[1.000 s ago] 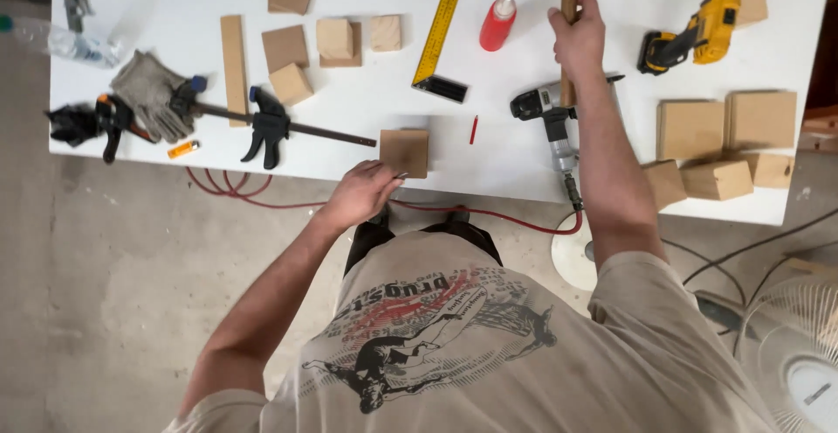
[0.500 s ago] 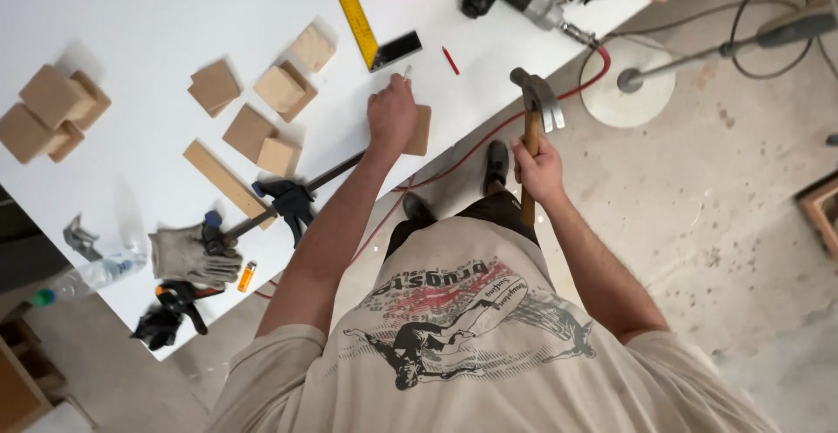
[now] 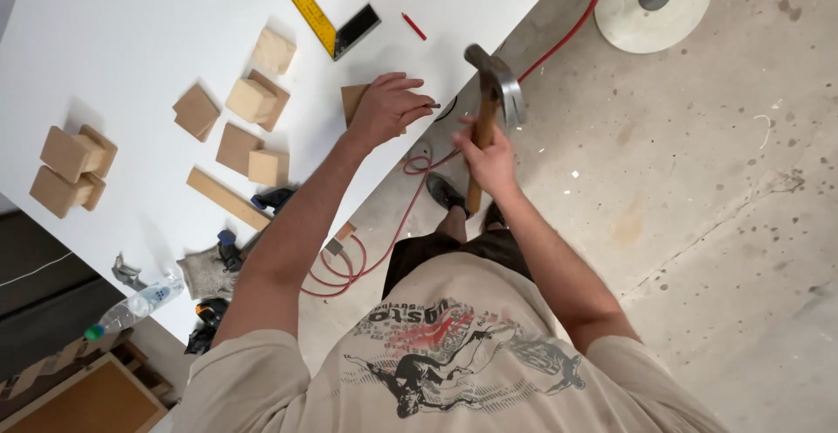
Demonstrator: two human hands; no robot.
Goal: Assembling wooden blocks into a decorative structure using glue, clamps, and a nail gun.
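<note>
Both hands work at the near edge of a white table (image 3: 131,31): the left hand (image 3: 384,108) presses down on a small wooden block (image 3: 353,99), its fingers pinching a nail (image 3: 429,106) that points right, past the block's edge; the right hand (image 3: 489,158) is clenched round the wooden handle of a claw hammer (image 3: 491,92), whose steel head stands just right of the nail. Farther left on the table lie loose wooden blocks (image 3: 253,101) and a flat strip (image 3: 227,197); a yellow square ruler (image 3: 319,10) and a red pencil (image 3: 414,26) lie beyond the hands. A red cable (image 3: 559,44) trails over the concrete floor (image 3: 698,180)
</note>
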